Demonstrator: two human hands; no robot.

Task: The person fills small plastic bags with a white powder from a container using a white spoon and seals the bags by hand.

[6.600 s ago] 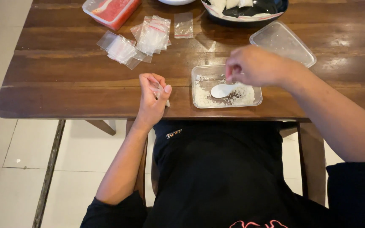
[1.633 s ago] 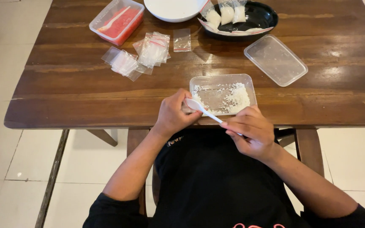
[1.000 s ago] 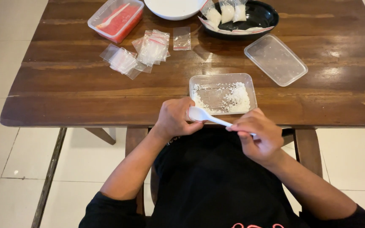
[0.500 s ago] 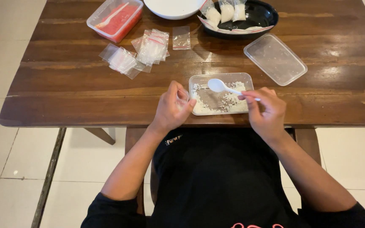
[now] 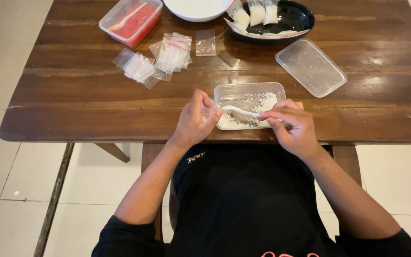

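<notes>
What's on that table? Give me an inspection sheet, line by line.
Surface: dark wooden table, worn along its front edge.
Job's things: clear tub of white grains at the front edge; white spoon over it; small clear bag.
Clutter: empty bags in loose piles; red tub; white bowl; black dish holding filled bags; clear lid.
Hands: left hand pinches the small bag beside the tub; right hand holds the spoon's handle in its fingers.
Cables: nothing seen.
Surroundings: pale tiled floor; person seated, in black clothing.
</notes>
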